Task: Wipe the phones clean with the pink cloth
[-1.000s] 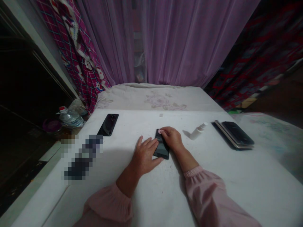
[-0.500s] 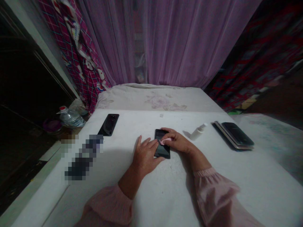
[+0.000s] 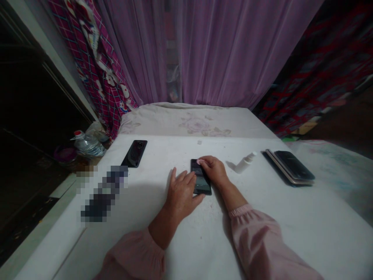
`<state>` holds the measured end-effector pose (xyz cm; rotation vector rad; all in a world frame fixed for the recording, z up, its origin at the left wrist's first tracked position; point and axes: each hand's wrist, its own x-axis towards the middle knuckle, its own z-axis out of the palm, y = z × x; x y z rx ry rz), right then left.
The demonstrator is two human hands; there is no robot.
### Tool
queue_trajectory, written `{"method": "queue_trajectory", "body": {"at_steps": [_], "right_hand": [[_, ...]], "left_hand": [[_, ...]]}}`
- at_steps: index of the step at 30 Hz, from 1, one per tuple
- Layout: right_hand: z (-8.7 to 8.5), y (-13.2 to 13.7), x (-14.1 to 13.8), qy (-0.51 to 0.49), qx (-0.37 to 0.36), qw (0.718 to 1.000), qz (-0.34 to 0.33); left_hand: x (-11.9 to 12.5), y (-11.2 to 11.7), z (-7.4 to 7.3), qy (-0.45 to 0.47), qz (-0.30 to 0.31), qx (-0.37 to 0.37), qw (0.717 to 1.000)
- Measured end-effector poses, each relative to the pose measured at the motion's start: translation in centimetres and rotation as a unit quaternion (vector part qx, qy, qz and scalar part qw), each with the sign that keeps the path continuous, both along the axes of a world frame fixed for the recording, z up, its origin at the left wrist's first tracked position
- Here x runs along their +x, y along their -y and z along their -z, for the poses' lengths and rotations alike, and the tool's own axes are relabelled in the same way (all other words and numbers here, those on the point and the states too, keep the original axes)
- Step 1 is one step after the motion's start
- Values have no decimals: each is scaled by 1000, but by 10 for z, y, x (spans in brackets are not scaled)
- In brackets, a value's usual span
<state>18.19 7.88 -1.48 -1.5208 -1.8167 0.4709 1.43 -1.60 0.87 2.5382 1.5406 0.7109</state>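
A black phone (image 3: 201, 182) lies flat on the white table (image 3: 186, 241) in front of me. My left hand (image 3: 181, 192) rests flat beside it, fingers stretched out and touching the phone's left edge. My right hand (image 3: 214, 171) is closed in a pinch on a small pale pink cloth or pad (image 3: 200, 161) pressed on the phone's upper end. Both arms are in pink sleeves.
A second black phone (image 3: 134, 153) lies at the left. A small white spray bottle (image 3: 244, 163) lies on its side right of my hands. Stacked phones (image 3: 291, 166) sit at the far right. A blurred patch (image 3: 100, 194) covers something left. Purple curtains hang behind.
My right hand slid the pink pad down to the middle of the screen and back up to the phone's top end. The left hand stayed flat beside the phone.
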Motion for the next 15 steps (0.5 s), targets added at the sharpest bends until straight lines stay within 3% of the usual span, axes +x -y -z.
{"method": "queue_trajectory", "body": {"at_steps": [7, 15], "right_hand": [[-2, 5, 8, -27, 7, 999, -34], [-8, 10, 29, -82, -71, 976, -187]], "left_hand": [[1, 1, -3, -1, -12, -14, 1000], [1, 1, -2, -9, -29, 12, 999]]}}
